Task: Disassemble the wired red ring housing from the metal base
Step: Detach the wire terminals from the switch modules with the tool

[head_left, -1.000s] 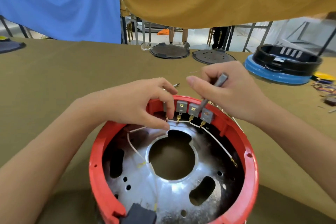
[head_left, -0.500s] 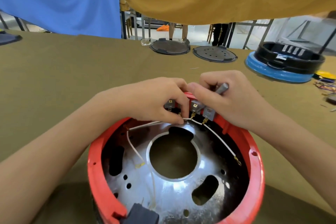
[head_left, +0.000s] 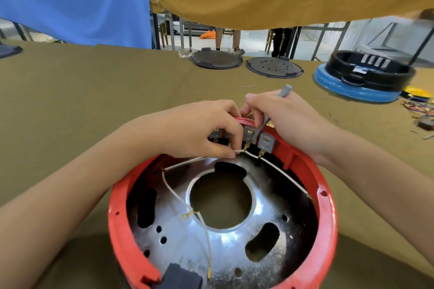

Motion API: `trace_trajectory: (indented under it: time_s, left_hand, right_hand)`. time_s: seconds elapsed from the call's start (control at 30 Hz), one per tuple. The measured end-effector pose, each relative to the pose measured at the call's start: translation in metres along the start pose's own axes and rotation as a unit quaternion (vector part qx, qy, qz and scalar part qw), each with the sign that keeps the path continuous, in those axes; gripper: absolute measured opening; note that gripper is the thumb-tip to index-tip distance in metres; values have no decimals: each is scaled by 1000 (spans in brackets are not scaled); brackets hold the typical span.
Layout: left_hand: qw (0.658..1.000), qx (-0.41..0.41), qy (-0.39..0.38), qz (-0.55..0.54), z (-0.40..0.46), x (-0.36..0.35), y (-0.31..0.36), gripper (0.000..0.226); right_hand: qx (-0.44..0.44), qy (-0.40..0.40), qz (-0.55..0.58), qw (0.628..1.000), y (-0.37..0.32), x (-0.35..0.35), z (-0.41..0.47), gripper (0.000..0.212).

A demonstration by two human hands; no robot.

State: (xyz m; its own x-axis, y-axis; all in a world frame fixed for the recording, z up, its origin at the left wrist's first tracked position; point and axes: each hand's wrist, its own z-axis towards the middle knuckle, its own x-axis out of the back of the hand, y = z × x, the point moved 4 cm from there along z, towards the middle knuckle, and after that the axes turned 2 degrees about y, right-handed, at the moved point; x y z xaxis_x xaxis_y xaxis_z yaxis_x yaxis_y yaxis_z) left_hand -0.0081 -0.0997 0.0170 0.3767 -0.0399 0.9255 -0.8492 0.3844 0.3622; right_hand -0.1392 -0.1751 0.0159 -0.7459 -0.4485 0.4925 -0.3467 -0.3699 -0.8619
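Observation:
A red ring housing point(head_left: 326, 218) lies in front of me around a shiny metal base point(head_left: 225, 246) with a large centre hole. Grey terminal blocks point(head_left: 266, 142) sit on the ring's far inner wall, with white wires point(head_left: 178, 197) running off them. My left hand point(head_left: 199, 131) pinches a white wire end just below the blocks. My right hand point(head_left: 281, 119) grips a grey tool point(head_left: 264, 124) like a pen, its tip down among the blocks. The tool's tip is hidden.
Two dark round lids point(head_left: 216, 61) point(head_left: 273, 67) lie at the table's far edge. A black housing on a blue ring point(head_left: 361, 77) stands at the far right, with loose coloured wires point(head_left: 420, 108) beside it. Blue and mustard cloths hang behind. Legs of people show beyond.
Both hands have closed in on the terminal blocks. My left hand has pinched the wire end, and the tool in my right hand now stands steeper, its tip among the blocks.

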Motion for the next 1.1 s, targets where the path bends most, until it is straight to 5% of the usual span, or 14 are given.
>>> trace_trajectory:
  time_s: [0.1,0.47,0.73,1.1]
  left_hand:
    - [1000,-3,-2,-2,0,-1,1,5]
    - [1000,-13,-11,-22,-3,0,-1,5]
    - [1000,-6,-9,-13,-4,1,0,9]
    - [1000,-10,-15,-24,-3,0,0,4]
  right_hand:
    - [-17,-6,-6,1000,2,-1,-2,54]
    - [211,29,-70,974,-16,4,-10,55]
    - [297,37,-145,943,-20,12,-21,41]
    - [189,43,-72,978,-12,3,-3,49]
